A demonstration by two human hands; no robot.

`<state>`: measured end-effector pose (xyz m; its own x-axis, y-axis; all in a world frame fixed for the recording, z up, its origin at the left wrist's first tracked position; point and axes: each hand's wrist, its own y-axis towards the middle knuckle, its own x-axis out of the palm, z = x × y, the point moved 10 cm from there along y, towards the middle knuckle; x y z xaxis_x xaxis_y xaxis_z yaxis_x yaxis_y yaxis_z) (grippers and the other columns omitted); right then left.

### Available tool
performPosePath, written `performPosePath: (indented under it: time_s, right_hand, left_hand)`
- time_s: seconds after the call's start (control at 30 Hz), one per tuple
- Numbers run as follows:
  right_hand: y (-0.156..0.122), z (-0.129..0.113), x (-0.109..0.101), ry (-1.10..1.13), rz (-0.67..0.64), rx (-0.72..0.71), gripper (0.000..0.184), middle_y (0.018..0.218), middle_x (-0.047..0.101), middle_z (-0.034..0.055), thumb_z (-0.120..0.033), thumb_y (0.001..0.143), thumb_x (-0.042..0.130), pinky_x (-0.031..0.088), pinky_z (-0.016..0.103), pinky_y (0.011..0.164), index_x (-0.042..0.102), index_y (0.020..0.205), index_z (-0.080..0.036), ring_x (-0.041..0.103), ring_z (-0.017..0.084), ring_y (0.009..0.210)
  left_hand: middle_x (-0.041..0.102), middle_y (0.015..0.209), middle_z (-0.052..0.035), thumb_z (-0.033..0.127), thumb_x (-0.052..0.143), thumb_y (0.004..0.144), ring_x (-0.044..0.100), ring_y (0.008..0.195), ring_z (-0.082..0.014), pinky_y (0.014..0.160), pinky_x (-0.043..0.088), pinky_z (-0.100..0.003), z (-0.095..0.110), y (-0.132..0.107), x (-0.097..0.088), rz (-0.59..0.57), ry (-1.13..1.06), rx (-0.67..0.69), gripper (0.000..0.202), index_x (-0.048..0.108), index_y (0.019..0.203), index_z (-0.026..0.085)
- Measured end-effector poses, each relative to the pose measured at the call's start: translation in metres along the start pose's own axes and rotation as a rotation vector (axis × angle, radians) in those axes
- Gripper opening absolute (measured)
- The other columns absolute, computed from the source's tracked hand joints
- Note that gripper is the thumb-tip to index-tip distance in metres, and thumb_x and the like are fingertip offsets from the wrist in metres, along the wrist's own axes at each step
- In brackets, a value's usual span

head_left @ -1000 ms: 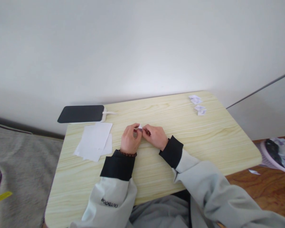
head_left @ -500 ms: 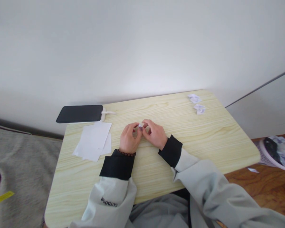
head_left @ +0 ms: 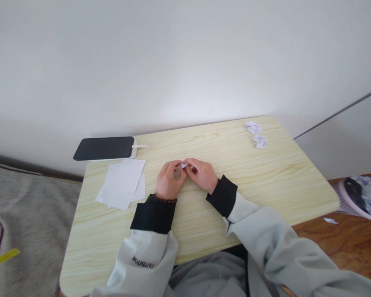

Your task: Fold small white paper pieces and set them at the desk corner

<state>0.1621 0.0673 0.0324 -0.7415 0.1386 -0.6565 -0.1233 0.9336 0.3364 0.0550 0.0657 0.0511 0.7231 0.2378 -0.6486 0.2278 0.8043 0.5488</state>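
Note:
Over the middle of the wood-grain table (head_left: 253, 177), a small folded piece of white paper (head_left: 183, 165) is pinched between both hands. My left hand (head_left: 168, 179), with a dark bead bracelet at the wrist, grips its left side between thumb and fingers. From the right, my right hand (head_left: 203, 175) holds the other side, thumb and fingertips meeting on it. Fingers cover most of the paper, so its exact shape is hidden. Flat white paper sheets (head_left: 120, 183) lie overlapped to the left of my left hand.
At the back left lies a black phone-like device (head_left: 105, 147) with a white cable (head_left: 142, 146). Several small folded papers (head_left: 259, 141) sit at the back right. A pink mesh basket (head_left: 343, 200) with crumpled contents stands on the floor, a paper scrap (head_left: 330, 220) beside it.
My right fingers have moved slightly down and closer to my left fingertips. The small paper between them shows at a different angle. Everything else on the table stays put.

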Motion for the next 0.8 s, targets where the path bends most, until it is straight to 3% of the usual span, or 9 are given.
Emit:
performPosePath:
  time_s: [0.13,0.33,0.47,0.63,0.8]
  right_hand:
    - [0.0,-0.003,-0.002,0.085,0.028,-0.031,0.018,0.084,0.07,0.0005,-0.027,0.089,0.048,0.048,0.017,0.063,0.063,0.095,-0.02,0.064,0.01,0.069]
    - [0.0,-0.007,-0.005,0.066,0.056,-0.081,0.018,0.082,0.071,0.002,-0.027,0.088,0.049,0.049,0.02,0.066,0.066,0.089,-0.019,0.064,0.011,0.069]
    - [0.0,-0.009,-0.008,0.064,0.059,-0.104,0.017,0.084,0.071,0.0028,-0.022,0.087,0.049,0.048,0.022,0.07,0.066,0.088,-0.019,0.064,0.012,0.074]
    - [0.0,-0.012,-0.013,0.087,0.092,-0.143,0.017,0.083,0.07,0.0029,-0.019,0.085,0.049,0.049,0.023,0.07,0.066,0.087,-0.019,0.064,0.012,0.074]
    - [0.0,-0.01,-0.01,0.081,0.057,-0.152,0.018,0.085,0.07,0.0037,-0.018,0.086,0.048,0.049,0.024,0.072,0.065,0.088,-0.019,0.064,0.012,0.077]
  left_hand:
    - [0.068,0.08,-0.0057,0.02,0.055,0.079,0.062,0.069,-0.0147,0.066,0.051,-0.025,-0.007,-0.002,-0.001,0.032,0.047,-0.058,0.021,0.06,0.097,0.013]
    - [0.07,0.071,-0.0021,0.023,0.054,0.079,0.06,0.056,-0.0111,0.06,0.05,-0.022,-0.015,-0.003,0.002,-0.037,0.0,-0.16,0.022,0.065,0.096,0.015]
    - [0.073,0.079,-0.0032,0.025,0.056,0.076,0.066,0.065,-0.0139,0.065,0.054,-0.025,-0.032,-0.005,0.008,-0.087,-0.21,-0.333,0.025,0.067,0.098,0.017]
    - [0.073,0.088,-0.0087,0.028,0.062,0.073,0.069,0.08,-0.0189,0.075,0.056,-0.03,-0.047,-0.01,0.023,-0.178,-0.589,-0.493,0.037,0.064,0.106,0.012]
    - [0.073,0.084,-0.0079,0.037,0.064,0.074,0.068,0.066,-0.0171,0.067,0.058,-0.03,-0.048,-0.008,0.025,-0.221,-0.713,-0.542,0.037,0.066,0.102,0.013]
